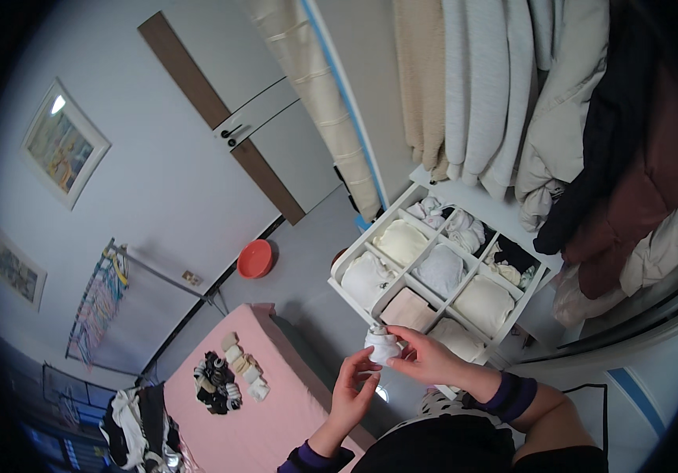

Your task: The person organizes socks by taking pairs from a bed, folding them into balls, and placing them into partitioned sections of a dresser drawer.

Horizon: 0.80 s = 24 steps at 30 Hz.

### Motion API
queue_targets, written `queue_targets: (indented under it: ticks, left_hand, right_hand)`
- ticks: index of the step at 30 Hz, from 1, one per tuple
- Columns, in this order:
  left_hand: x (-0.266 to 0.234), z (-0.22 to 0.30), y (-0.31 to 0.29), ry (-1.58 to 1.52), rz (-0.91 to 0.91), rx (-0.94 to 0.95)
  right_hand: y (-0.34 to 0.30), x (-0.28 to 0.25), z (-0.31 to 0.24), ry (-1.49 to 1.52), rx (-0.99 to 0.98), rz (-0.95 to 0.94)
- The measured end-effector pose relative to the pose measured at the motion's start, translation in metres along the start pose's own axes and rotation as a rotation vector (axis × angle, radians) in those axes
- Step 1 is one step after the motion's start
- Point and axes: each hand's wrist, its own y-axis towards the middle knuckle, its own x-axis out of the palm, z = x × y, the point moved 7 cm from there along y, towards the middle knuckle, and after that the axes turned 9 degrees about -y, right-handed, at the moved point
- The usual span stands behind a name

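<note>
Over the near edge of the drawer, my right hand (427, 359) pinches a small rolled white sock (383, 347) between thumb and fingers. My left hand (353, 382) is at its left side, the fingertips against it and the thumb spread apart from it. Beneath and beyond my hands, the pulled-out white drawer (344, 296) is divided into square compartments. They hold folded cloth in white, cream and grey, a pale pink folded piece (408, 309), and small rolled items at the far side. A dark bundle (512, 258) lies in the right-hand far compartment.
Left of me, a pink-covered bed (287, 370) bears dark rolled socks (217, 384) and a row of light ones (244, 366). Clothes (490, 94) hang above the drawer. A red basin (255, 258) stands on the floor; a rack with hangers (98, 307) is by the wall.
</note>
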Motion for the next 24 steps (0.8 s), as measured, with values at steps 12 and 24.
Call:
queue_targets:
  ticks: [12,24]
  left_hand:
    - [0.075,-0.017,0.123,0.006,-0.337,-0.093]
    - [0.141,-0.023,0.24,0.075,-0.867,-0.1]
  right_hand:
    - [0.018,-0.107,0.048,-0.203,0.181,0.25]
    - [0.022,-0.175,0.062,-0.32,0.329,0.67]
